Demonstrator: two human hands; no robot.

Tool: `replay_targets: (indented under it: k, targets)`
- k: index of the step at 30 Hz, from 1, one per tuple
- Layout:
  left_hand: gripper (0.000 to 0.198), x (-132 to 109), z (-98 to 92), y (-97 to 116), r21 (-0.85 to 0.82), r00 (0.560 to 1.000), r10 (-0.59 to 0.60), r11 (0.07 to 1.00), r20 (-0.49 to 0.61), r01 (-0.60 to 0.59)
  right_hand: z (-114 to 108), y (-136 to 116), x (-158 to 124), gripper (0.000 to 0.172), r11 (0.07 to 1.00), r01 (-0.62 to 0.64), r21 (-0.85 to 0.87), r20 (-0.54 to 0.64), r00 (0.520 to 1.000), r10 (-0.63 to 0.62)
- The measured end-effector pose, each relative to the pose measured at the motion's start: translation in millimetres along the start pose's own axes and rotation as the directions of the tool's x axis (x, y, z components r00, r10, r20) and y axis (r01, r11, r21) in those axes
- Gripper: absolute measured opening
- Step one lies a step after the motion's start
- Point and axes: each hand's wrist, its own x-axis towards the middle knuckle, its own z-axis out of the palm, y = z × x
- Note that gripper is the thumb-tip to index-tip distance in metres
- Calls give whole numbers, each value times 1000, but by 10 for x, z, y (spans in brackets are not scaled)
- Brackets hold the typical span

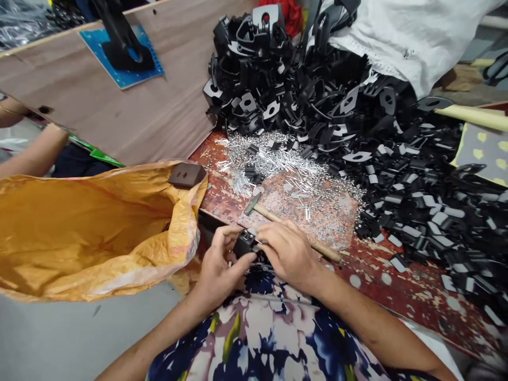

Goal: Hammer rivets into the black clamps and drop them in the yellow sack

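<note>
Orange sack [91,222] gaping open; blk pc [243,244] btwn hands [220,267] [291,254].

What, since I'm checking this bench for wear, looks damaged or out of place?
The red tabletop looks worn: its paint is scratched and chipped into pale patches. Silvery pins lie loose, uncontained, beyond the hammer, though that may be deliberate. The black piece in the left hand shows too small to judge.

Cannot see all of small black plastic block [245,243], partly covered by bare left hand [219,268]. Cannot follow orange woven sack [183,233] past left edge of view.
</note>
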Motion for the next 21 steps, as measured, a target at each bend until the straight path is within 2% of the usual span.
replay_targets:
  k: [1,3,5,7,10,12,14,17,19,21]
  targets:
    - [40,-18,-82,10,118,999,26,993,-26,-23,-16,50,-6,17,997,-43,-66,54,997,47]
    - [33,-11,-236,16,237,999,5,972,-41,5,-31,184,-26,20,942,-140,-304,96,979,177]
    - [34,54,-321,-16,258,998,-58,964,-39,66,-3,325,-55,12,842,-161,-514,114,961,253]
    - [36,166,-306,-86,235,996,-66,969,-64,79,51,426,-94,14,797,-126,-591,153,952,265]
    - [34,379,-160,-223,199,994,-4,980,-110,26,63,473,-180,15,814,-178,-553,156,938,311]
    - [34,506,-70,-301,215,994,31,977,-105,-8,-34,443,-240,20,856,-211,-472,144,939,311]
    - [37,593,-29,-358,242,994,48,970,-97,-24,-195,376,-277,37,911,-185,-368,112,964,241]
    - [39,644,-45,-418,264,991,56,964,-123,-22,-381,247,-273,59,960,-131,-247,-22,991,130]
    - [39,649,-68,-450,274,988,64,961,-138,-24,-368,181,-250,67,971,-105,-213,-96,992,86]
    - [40,648,-79,-476,283,987,73,959,-145,-29,-257,153,-231,66,970,-74,-230,-73,996,59]
